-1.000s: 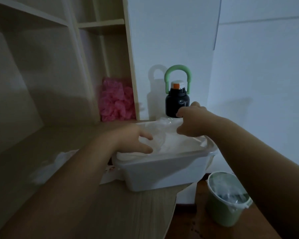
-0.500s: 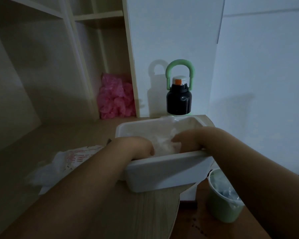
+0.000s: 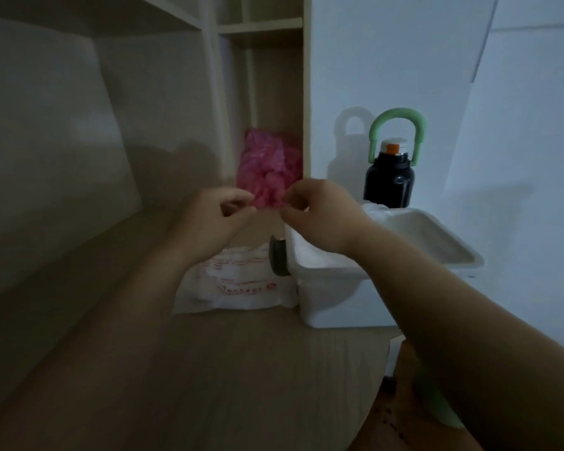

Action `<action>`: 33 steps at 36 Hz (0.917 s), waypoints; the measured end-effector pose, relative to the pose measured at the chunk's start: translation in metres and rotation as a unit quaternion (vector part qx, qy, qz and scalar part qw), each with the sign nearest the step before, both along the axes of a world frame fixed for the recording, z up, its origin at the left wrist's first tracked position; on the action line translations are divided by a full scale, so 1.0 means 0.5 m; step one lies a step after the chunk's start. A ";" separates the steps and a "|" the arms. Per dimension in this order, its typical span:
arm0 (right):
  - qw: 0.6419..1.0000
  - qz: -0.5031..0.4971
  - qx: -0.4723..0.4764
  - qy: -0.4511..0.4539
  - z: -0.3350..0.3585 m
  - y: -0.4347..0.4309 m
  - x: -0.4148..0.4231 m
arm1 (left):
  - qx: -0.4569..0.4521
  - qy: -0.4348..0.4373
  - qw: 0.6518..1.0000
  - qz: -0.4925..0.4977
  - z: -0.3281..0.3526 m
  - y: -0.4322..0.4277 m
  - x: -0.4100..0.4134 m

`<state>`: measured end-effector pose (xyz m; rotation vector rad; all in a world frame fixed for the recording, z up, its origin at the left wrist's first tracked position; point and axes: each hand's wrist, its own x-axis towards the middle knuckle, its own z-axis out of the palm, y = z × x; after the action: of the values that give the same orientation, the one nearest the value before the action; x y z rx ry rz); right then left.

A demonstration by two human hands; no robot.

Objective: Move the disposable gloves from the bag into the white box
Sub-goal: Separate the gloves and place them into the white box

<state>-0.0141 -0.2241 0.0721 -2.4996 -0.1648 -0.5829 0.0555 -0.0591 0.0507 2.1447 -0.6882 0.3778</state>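
The white box (image 3: 336, 297) stands at the table's right edge, with pale crumpled disposable gloves (image 3: 313, 252) showing inside. To its left lies the white bag (image 3: 238, 284) with red print, flat on the table. Both hands hover above the bag, in front of the shelf. My left hand (image 3: 215, 219) has curled fingers, thumb close to the fingertips. My right hand (image 3: 319, 216) pinches its fingertips together. The two hands nearly meet, and in the dim light I see nothing held between them.
A pink crumpled bundle (image 3: 267, 167) sits in the narrow shelf compartment behind my hands. A black bottle with a green handle (image 3: 389, 180) stands behind the box. A small dark object (image 3: 279, 258) lies between bag and box. A green bucket (image 3: 437, 408) is on the floor, lower right.
Both hands came up out of the white box and moved left, now above the bag with fingertips together. The view shifted left, so the box sits further right.
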 end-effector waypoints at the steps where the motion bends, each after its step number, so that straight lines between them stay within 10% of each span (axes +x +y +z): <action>1: 1.000 0.016 0.013 -0.012 -0.010 0.032 0.006 | -0.022 -0.007 0.999 0.025 -0.016 0.028 0.000; 18: 0.980 0.031 0.143 0.136 -0.281 0.218 0.147 | 0.023 0.058 0.978 0.200 -0.296 0.170 0.062; 33: 0.970 -0.045 0.239 0.031 -0.317 0.202 0.198 | 0.043 -0.073 0.958 0.275 -0.306 0.177 0.076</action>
<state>0.0848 -0.1233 -0.0865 -2.0597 0.1048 -0.5084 0.0937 0.0292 -0.1024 2.3901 -0.1707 0.8188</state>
